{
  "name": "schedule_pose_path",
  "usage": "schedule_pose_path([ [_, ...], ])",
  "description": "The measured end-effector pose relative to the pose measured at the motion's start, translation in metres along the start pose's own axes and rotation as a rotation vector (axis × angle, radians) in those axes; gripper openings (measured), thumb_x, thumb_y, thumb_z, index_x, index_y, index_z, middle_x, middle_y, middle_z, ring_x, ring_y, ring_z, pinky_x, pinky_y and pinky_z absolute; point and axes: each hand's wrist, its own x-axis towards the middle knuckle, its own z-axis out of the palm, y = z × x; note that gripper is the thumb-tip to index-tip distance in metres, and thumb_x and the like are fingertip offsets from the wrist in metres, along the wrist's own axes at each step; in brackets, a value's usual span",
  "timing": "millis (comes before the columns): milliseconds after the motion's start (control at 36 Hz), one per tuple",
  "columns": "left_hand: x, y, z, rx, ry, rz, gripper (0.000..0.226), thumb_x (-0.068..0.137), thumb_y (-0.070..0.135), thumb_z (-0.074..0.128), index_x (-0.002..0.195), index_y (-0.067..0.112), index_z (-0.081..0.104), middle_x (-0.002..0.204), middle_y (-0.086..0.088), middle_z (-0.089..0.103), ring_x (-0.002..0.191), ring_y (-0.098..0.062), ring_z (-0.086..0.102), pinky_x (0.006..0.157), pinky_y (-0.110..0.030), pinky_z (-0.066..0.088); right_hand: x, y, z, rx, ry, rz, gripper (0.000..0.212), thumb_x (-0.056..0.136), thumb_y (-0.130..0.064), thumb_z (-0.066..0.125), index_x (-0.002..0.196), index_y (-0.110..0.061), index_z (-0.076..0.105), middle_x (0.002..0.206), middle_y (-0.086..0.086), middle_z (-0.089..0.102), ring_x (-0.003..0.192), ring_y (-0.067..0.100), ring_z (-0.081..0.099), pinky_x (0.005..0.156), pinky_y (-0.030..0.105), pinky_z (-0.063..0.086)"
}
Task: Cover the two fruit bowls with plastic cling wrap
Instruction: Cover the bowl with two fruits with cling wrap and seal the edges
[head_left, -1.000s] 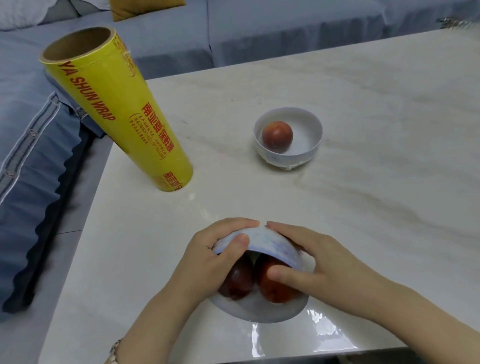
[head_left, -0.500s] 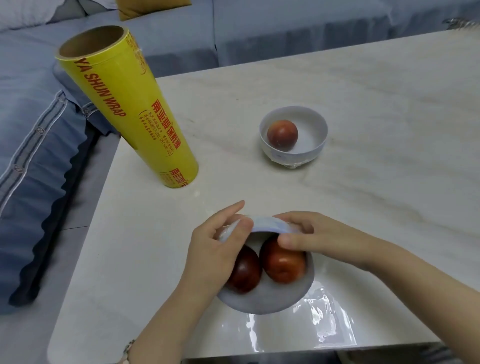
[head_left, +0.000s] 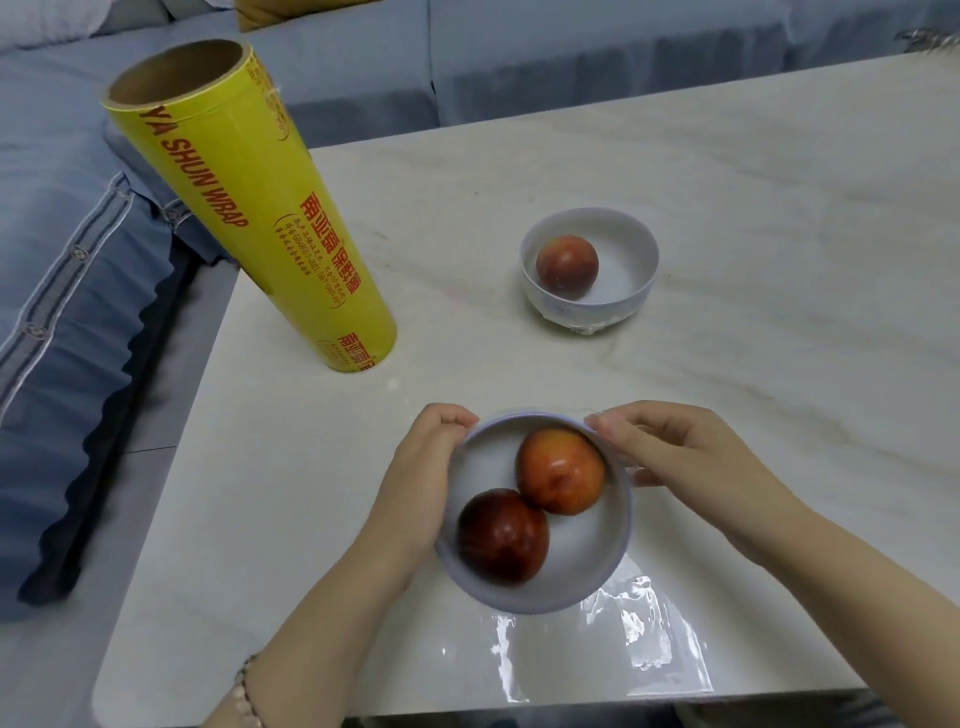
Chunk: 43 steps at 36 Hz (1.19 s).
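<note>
The near white bowl holds two red fruits and sits at the table's front edge. My left hand grips its left side, with fingers curled over the far-left rim. My right hand pinches the far-right rim. Loose clear cling wrap lies crinkled on the table in front of this bowl. I cannot tell whether film spans its mouth. The far white bowl holds one fruit, and wrap is bunched under its base.
A tall yellow cling wrap roll stands upright near the left edge of the marble table. A blue sofa with cushions runs along the left and back. The table's front edge is just below the loose wrap.
The near bowl was tipped toward me with both hands over its far side. It now sits more level, mouth up, with both fruits in full view and my hands moved out to its sides.
</note>
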Motion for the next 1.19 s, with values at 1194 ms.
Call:
schedule_pose_path([
  [1194, 0.006, 0.015, -0.004, 0.298, -0.411, 0.259, 0.038, 0.079, 0.028, 0.041, 0.081, 0.054, 0.068, 0.102, 0.019, 0.067, 0.103, 0.003, 0.058, 0.091, -0.012, 0.040, 0.021, -0.004, -0.020, 0.430, -0.516, 0.123, 0.041, 0.047, -0.050, 0.085, 0.070, -0.019, 0.072, 0.110, 0.001, 0.070, 0.101, 0.010, 0.063, 0.088, 0.025, 0.050],
])
